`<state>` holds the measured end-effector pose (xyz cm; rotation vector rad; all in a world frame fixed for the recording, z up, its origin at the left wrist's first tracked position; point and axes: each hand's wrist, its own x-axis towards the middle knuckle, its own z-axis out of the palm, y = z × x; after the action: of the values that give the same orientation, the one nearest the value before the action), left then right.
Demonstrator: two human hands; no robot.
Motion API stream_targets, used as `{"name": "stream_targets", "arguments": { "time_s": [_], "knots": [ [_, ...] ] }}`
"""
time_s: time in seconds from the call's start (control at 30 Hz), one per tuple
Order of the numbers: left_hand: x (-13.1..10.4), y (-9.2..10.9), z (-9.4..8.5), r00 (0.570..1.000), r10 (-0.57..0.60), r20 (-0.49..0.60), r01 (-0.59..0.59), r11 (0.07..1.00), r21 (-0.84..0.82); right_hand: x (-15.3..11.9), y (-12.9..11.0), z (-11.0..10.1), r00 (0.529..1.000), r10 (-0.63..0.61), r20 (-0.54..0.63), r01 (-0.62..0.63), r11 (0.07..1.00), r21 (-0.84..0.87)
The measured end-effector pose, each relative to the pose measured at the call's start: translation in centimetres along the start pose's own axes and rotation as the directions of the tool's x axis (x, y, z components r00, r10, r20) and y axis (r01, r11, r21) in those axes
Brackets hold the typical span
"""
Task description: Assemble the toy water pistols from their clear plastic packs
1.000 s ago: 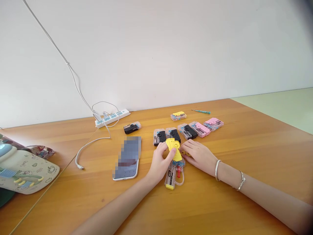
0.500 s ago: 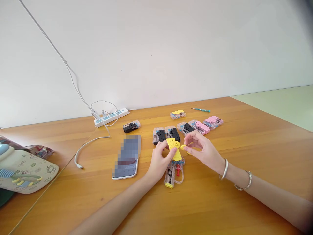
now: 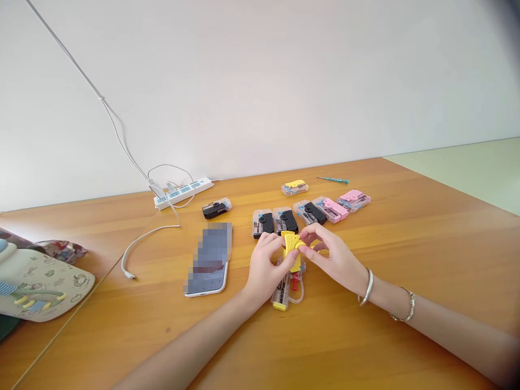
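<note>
So the wooden table (image 3: pixel 341 325) is the big thing, with my landmark, the phone (image 3: pixel 208 260), lying on it. The cream printed item (image 3: pixel 49 281) is way off to the phone's left, and the power strip (image 3: pixel 183 193) sits beyond it. Right of the phone, the left hand (image 3: pixel 266 265) is closed around the yellow cover (image 3: pixel 291 248), while the right hand (image 3: pixel 333 254) has a narrow pinch on a small yellow round part (image 3: pixel 300 245) against that cover. Clear body (image 3: pixel 281 292) is just below them, can't tell if it's joined. Five black or pink toys (image 3: pixel 285 221) and the tiny screwdriver (image 3: pixel 333 180) are up and right of the phone.
</note>
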<state>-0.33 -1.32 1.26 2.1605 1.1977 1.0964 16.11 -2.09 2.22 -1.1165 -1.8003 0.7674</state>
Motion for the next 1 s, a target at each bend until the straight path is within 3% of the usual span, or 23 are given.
{"name": "stream_targets", "arguments": {
  "time_s": [0.1,0.27,0.43,0.53,0.67,0.83,0.93,1.0],
  "knots": [
    [0.0,0.0,0.0,0.999,0.024,-0.03,-0.024,0.999,0.025,0.0,0.1,-0.1,0.998,0.013,0.069,-0.012,1.0,-0.023],
    [-0.1,0.0,0.0,0.996,0.067,-0.054,-0.063,0.995,0.072,-0.1,0.0,-0.1,0.997,0.017,0.077,-0.015,1.0,-0.018],
    [-0.2,0.0,-0.1,0.998,0.037,-0.055,-0.032,0.995,0.095,0.6,0.5,-0.9,0.99,0.028,0.142,-0.024,0.999,-0.028],
    [-0.2,0.0,-0.2,0.997,0.005,-0.078,0.002,0.996,0.087,1.0,1.3,-2.1,0.988,0.066,0.138,-0.023,0.955,-0.296],
    [-0.2,0.0,-0.2,0.996,-0.005,-0.09,0.014,0.995,0.102,1.1,2.2,-3.1,0.975,0.114,0.188,0.035,0.763,-0.646],
    [-0.3,-0.1,-0.1,0.995,0.059,-0.083,-0.05,0.993,0.103,1.2,2.3,-2.8,0.964,0.114,0.242,0.106,0.669,-0.736],
    [-0.3,-0.2,0.1,0.986,0.15,-0.068,-0.143,0.985,0.095,1.3,2.0,-2.6,0.974,0.112,0.194,0.067,0.681,-0.73],
    [-0.3,-0.3,0.1,0.98,0.194,-0.045,-0.19,0.978,0.084,1.4,1.6,-2.6,0.986,0.091,0.138,0.026,0.738,-0.675]
  ]
}}
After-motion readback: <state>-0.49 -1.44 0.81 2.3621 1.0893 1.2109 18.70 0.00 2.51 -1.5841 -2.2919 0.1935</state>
